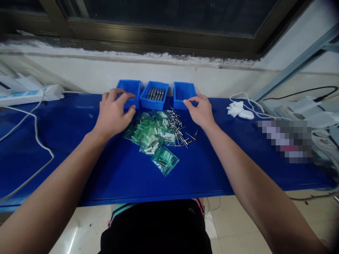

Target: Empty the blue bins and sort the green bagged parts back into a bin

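Observation:
My left hand [113,111] is at the front of the left blue bin [129,83], thumb and forefinger apart, with nothing visible between them. My right hand [200,110] is at the front rim of the right blue bin [184,92], its fingers spread and seemingly touching the rim. Between them stands the middle blue bin [155,104], holding several grey metal rods [156,94] in a row. In front of the bins lies a pile of green-tinted zip bags [148,130] with small pale and metal pieces inside. Loose metal pins resembling rivets [176,123] lie beside the bags.
The blue tabletop [196,173] runs below a wall and window. A power strip [34,94] and white cables lie at left. A crumpled tissue [235,108], a white earbud case [246,114], cables and a blurred-out item [286,141] are at right.

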A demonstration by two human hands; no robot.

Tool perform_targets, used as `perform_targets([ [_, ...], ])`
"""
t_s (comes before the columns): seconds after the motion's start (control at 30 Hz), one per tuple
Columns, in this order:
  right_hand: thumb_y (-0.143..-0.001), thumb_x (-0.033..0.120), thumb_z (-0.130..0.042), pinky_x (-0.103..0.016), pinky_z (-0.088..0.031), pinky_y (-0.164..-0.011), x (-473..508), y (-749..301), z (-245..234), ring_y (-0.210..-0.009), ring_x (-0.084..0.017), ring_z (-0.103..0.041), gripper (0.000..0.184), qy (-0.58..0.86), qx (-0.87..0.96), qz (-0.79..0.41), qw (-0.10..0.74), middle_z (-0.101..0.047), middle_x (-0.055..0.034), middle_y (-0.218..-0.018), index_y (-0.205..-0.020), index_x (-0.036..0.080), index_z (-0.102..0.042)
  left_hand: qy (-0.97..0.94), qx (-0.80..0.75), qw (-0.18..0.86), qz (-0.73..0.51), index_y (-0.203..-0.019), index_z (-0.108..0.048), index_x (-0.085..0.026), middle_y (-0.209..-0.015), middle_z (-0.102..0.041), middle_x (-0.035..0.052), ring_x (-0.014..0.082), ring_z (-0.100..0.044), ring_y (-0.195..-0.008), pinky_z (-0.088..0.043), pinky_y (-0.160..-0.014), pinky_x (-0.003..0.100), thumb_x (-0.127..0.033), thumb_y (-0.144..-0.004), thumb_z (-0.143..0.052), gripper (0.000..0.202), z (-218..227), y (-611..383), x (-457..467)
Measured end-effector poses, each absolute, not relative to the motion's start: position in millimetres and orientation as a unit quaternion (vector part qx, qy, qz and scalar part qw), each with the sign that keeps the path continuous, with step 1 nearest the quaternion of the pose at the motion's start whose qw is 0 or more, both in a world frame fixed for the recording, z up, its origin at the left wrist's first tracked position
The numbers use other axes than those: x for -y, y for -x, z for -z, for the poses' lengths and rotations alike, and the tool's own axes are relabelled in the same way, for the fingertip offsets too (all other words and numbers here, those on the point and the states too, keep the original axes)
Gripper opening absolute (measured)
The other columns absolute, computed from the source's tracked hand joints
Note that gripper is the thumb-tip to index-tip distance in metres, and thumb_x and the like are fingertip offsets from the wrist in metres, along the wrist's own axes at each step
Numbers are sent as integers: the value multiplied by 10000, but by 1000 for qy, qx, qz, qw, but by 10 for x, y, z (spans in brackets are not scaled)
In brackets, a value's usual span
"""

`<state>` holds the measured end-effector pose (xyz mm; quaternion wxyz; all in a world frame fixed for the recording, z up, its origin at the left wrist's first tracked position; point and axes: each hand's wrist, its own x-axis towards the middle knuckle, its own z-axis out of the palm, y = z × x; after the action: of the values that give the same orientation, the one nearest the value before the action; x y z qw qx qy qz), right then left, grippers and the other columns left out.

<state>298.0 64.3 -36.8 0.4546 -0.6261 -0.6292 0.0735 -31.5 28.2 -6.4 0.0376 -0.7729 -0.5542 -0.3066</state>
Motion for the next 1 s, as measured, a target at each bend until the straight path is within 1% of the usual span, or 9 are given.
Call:
perform_targets([
  [0.07, -873, 388, -787, -543, -423, -1184, -641, -2969, 364, -1368, -358, -602, 211, 628, 624, -64, 460, -722, -170, -1270, -938, 191, -827, 752, 586, 44, 300, -1409, -654, -303, -1534, -520, 124, 430, -483, -1413, -435, -1157, 641, -437, -959, -580, 476, 110, 370, -317],
  [0.1, -867, 383, -795, -550, -432, -1174, -640, -2962, 364, -1356, -358, -609, 200, 629, 621, -61, 463, -724, -166, -1258, -929, 196, -829, 747, 594, 43, 295, -1419, -651, -305, -1548, -508, 123, 434, -484, -1419, -436, -1161, 646, -431, -965, -577, 477, 133, 396, -336],
  [0.3, -827, 387, -830, -581, -425, -1183, -641, -2898, 348, -1324, -361, -605, 176, 618, 613, -29, 491, -678, -155, -1292, -861, 215, -818, 746, 604, 24, 279, -1376, -703, -261, -1463, -604, 130, 401, -612, -1332, -494, -1158, 611, -315, -984, -568, 418, 199, 470, -427],
  [0.47, -826, 360, -829, -590, -405, -1211, -649, -2853, 323, -1381, -374, -546, 147, 599, 627, -25, 497, -615, -156, -1298, -821, 221, -782, 745, 605, 13, 282, -1412, -686, -243, -1421, -637, 137, 402, -626, -1320, -491, -1171, 599, -320, -983, -612, 443, 195, 449, -426],
  [0.57, -818, 343, -840, -568, -433, -1203, -654, -2832, 331, -1388, -369, -537, 146, 597, 637, -27, 487, -588, -160, -1303, -799, 221, -762, 745, 605, 14, 281, -1416, -687, -223, -1404, -651, 145, 408, -638, -1303, -506, -1153, 603, -330, -969, -619, 465, 190, 437, -415],
  [0.7, -831, 368, -830, -584, -433, -1210, -662, -2816, 368, -1422, -382, -505, 175, 598, 651, -18, 466, -569, -166, -1326, -793, 222, -741, 745, 608, 7, 274, -1425, -679, -244, -1414, -649, 133, 403, -631, -1309, -512, -1144, 603, -352, -958, -615, 483, 187, 431, -410],
  [0.87, -833, 378, -825, -586, -391, -1237, -673, -2832, 385, -1477, -394, -475, 214, 594, 664, -41, 452, -530, -163, -1481, -772, 215, -700, 745, 608, 2, 273, -1430, -673, -224, -1413, -638, 150, 387, -604, -1343, -475, -1185, 581, -350, -950, -616, 500, 189, 413, -411],
  [0.93, -831, 358, -829, -587, -382, -1236, -675, -2852, 369, -1472, -385, -493, 209, 585, 672, -54, 450, -552, -155, -1500, -770, 215, -689, 744, 608, -5, 279, -1429, -672, -217, -1414, -632, 153, 374, -595, -1356, -483, -1184, 557, -346, -944, -618, 505, 192, 402, -409],
  [1.0, -833, 340, -828, -585, -391, -1225, -674, -2876, 347, -1443, -368, -535, 195, 578, 680, -64, 447, -613, -150, -1454, -774, 219, -687, 740, 609, -16, 284, -1427, -672, -219, -1424, -622, 151, 361, -593, -1360, -494, -1179, 539, -347, -946, -608, 502, 197, 395, -409],
])
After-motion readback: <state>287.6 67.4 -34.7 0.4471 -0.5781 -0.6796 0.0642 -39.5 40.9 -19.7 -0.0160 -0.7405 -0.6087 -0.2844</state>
